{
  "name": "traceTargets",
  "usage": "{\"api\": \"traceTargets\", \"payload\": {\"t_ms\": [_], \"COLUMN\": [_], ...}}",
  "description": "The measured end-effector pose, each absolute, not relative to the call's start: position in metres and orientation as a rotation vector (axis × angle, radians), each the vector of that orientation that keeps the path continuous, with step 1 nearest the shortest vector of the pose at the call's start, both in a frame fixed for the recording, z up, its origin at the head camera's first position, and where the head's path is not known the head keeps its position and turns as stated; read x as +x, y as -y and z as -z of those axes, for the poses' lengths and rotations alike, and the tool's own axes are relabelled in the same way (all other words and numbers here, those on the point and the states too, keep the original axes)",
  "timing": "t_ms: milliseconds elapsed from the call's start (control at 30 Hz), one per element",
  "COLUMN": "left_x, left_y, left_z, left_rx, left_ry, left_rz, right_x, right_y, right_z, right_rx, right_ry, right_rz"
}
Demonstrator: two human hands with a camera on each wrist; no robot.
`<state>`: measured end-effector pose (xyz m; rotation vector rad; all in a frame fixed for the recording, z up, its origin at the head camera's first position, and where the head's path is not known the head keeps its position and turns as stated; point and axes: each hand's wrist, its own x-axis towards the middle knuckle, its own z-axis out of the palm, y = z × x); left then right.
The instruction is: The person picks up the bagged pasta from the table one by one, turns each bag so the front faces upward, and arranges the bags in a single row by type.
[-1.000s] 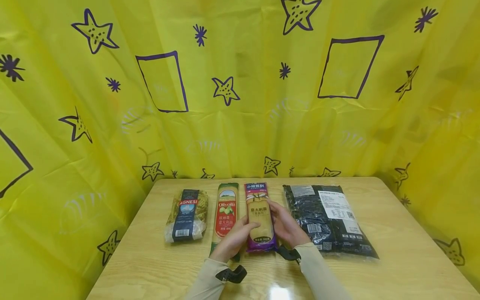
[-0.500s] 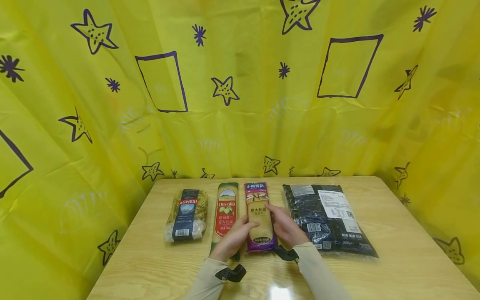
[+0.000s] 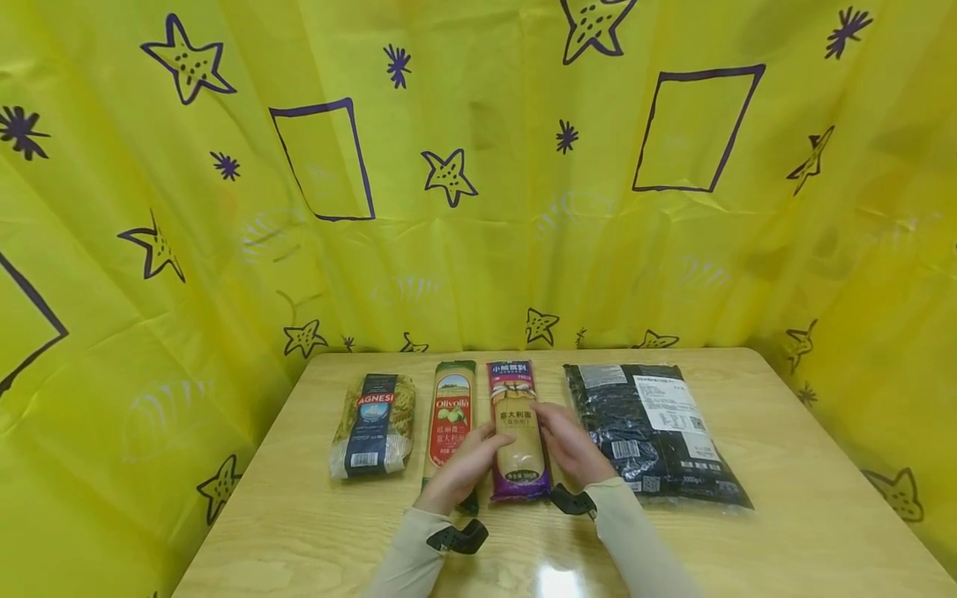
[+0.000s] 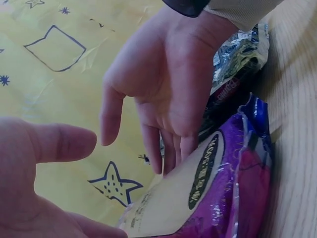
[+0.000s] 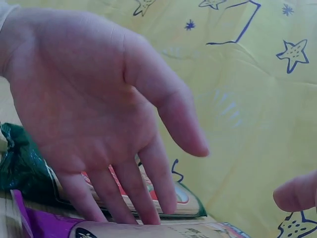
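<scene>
A purple-ended pasta pack (image 3: 519, 457) with a beige front lies lengthwise on the table in the head view. My left hand (image 3: 465, 467) is along its left side, the thumb raised over the pack's front. Along the right side is my right hand (image 3: 570, 442), fingers extended. The left wrist view shows the right hand (image 4: 158, 74) with its fingertips at the pack's edge and its thumb apart. In the right wrist view, the straight fingers of the left hand (image 5: 89, 99) reach down beside the pack. Their exact contact is partly hidden.
Left of the pack lies a green and red Olivoilà pasta pack (image 3: 452, 407), partly under the left hand and forearm. Farther left is an Agnesi pasta bag (image 3: 372, 428). A large black bag (image 3: 650, 440) lies right. A yellow curtain (image 3: 478, 249) hangs behind the table (image 3: 284, 515).
The pasta packs keep their places. Both hands stay beside the purple-ended pack, with only slight shifts of the fingers and left thumb. The head view has tilted a little.
</scene>
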<state>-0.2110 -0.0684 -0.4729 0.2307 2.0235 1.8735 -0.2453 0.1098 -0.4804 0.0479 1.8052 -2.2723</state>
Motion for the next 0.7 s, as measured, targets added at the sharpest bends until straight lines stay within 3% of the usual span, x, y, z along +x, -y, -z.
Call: {"api": "traceTargets", "payload": {"t_ms": [700], "left_x": [-0.207], "left_y": [0.070], "left_z": [0.455], "left_rx": [0.267], "left_ry": [-2.095], "left_rz": [-1.839], "right_x": [-0.227], "right_y": [-0.142], "right_z": [0.443], "right_rx": [0.012], "right_ry": [-2.176], "right_rz": [2.173]}}
